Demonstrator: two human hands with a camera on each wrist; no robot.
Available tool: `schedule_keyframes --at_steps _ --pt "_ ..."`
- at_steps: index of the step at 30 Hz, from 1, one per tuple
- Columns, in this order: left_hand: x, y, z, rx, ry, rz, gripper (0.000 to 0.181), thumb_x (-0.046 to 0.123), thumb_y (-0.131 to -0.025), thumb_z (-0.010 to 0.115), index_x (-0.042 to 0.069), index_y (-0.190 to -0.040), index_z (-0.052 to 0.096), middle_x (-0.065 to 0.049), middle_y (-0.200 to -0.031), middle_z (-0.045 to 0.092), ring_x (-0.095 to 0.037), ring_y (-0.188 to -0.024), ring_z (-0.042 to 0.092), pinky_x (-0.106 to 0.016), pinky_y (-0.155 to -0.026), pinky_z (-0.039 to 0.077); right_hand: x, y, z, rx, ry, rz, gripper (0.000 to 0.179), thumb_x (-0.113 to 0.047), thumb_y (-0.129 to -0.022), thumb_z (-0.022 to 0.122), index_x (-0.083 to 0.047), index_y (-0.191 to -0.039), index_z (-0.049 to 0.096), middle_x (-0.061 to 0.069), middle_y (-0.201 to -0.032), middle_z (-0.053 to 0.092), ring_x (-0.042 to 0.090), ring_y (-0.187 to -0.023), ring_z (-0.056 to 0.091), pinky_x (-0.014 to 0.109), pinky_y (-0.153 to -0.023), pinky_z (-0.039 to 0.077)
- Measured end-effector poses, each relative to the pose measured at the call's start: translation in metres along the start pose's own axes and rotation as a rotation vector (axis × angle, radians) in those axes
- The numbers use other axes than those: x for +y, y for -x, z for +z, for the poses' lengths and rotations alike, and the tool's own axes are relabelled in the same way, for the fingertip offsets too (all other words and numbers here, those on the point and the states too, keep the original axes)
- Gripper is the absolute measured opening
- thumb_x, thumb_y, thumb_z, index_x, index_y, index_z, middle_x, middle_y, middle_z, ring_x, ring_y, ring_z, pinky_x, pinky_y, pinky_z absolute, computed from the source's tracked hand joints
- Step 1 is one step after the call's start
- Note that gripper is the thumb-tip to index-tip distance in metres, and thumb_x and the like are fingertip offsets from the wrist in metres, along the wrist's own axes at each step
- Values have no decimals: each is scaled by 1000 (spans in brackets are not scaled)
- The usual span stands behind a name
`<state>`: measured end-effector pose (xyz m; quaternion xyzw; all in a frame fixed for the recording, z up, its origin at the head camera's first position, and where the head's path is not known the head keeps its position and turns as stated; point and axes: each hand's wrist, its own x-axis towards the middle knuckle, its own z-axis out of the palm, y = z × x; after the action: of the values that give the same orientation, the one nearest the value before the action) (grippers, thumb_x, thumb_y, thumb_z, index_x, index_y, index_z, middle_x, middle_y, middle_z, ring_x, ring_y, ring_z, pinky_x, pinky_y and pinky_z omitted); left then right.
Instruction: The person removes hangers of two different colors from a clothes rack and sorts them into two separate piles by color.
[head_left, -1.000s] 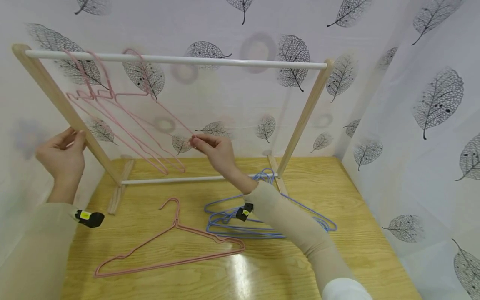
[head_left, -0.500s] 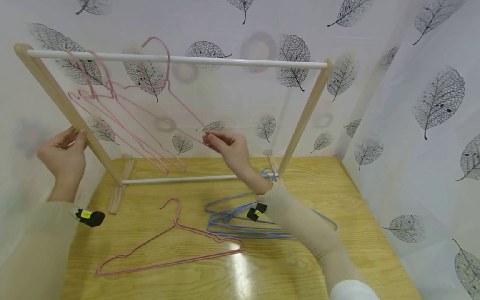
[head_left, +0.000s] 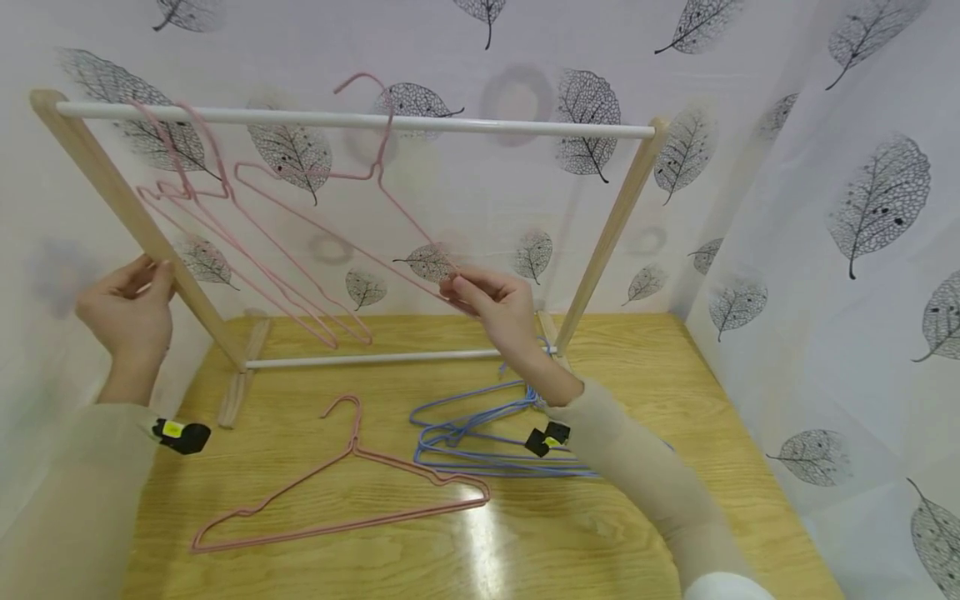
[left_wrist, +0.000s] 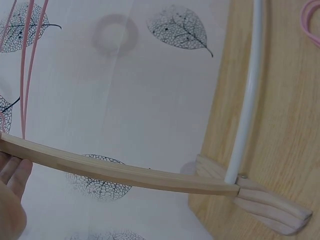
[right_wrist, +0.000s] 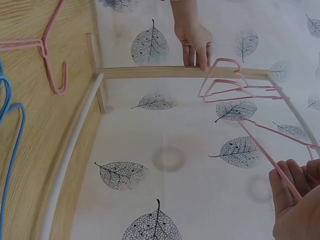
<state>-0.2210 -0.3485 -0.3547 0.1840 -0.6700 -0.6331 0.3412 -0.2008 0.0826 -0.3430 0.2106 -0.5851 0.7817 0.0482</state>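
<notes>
My right hand (head_left: 495,304) pinches one end of a pink clothes hanger (head_left: 377,171) between thumb and fingers. The hanger slants across the rack, its hook standing above the white top rail (head_left: 480,126) with the tip pointing left. Further left, two more pink hangers (head_left: 222,171) hang from that rail. My left hand (head_left: 131,308) grips the wooden left post (head_left: 112,183) of the clothes rack; in the left wrist view, fingertips (left_wrist: 19,172) press against the post's edge.
One pink hanger (head_left: 352,448) lies on the wooden table in front of the rack. Several blue hangers (head_left: 465,432) are piled to its right, partly under my right forearm. A white lower bar (head_left: 390,358) joins the rack's feet. Leaf-patterned curtain hangs behind and right.
My right hand has moved right with the pink hanger. The hanger's hook has gone up and right, from at the rail to above it. My left hand keeps its place on the post.
</notes>
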Motion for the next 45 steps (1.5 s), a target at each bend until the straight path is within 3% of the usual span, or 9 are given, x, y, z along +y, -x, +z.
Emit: schedule_keyframes --at_steps 8,13,19,23,32,37,42,45 --pt "0 0 0 -2 67 13 34 8 -91 79 0 -124 75 22 -80 73 8 -67 71 -3 -67 60 -8 26 -21 -8 83 104 25 3 -104 61 22 -119 66 -8 -96 83 9 -94 80 29 -91 68" --pt "-2 0 0 -5 98 15 34 6 -91 80 -1 -124 75 21 -80 74 7 -67 72 -4 -67 60 -9 42 -37 -32 110 120 24 3 -104 60 21 -117 67 -7 -95 83 9 -92 81 28 -87 69" --pt "-3 0 0 -7 98 12 33 8 -91 80 1 -124 76 21 -80 74 7 -67 72 -3 -68 60 -5 63 -54 -50 110 179 22 -1 -105 62 -13 -106 80 -5 -96 83 10 -91 81 28 -85 69" --pt "-2 0 0 -13 94 9 35 8 -91 80 1 -125 75 22 -80 74 7 -67 72 -3 -68 60 0 75 -64 -44 90 213 27 -1 -105 61 -20 -104 81 -5 -95 83 10 -90 81 28 -85 69" --pt "-2 1 -1 -8 66 1 36 10 -92 80 1 -126 75 22 -82 73 8 -67 71 -2 -69 59 12 97 -74 -54 74 321 15 -4 -104 64 -4 -108 79 -2 -96 83 12 -90 82 29 -86 69" --pt "-1 0 0 -10 88 4 36 9 -91 80 0 -125 75 21 -82 74 7 -68 72 -3 -69 60 30 111 -72 -61 55 422 13 -5 -104 65 -6 -109 77 -2 -94 83 12 -89 81 30 -87 69" --pt "-1 -2 1 -14 58 5 36 9 -92 79 0 -126 74 23 -82 73 8 -69 71 -2 -69 59 46 121 -67 -78 79 498 26 -7 -104 65 12 -120 70 -4 -90 83 12 -87 81 29 -83 69" --pt "-1 -4 2 -15 35 5 36 10 -92 79 1 -127 74 24 -81 73 9 -69 71 -2 -69 59 54 126 -63 -104 102 550 34 -12 -104 67 16 -124 67 -4 -91 83 10 -86 81 27 -81 69"
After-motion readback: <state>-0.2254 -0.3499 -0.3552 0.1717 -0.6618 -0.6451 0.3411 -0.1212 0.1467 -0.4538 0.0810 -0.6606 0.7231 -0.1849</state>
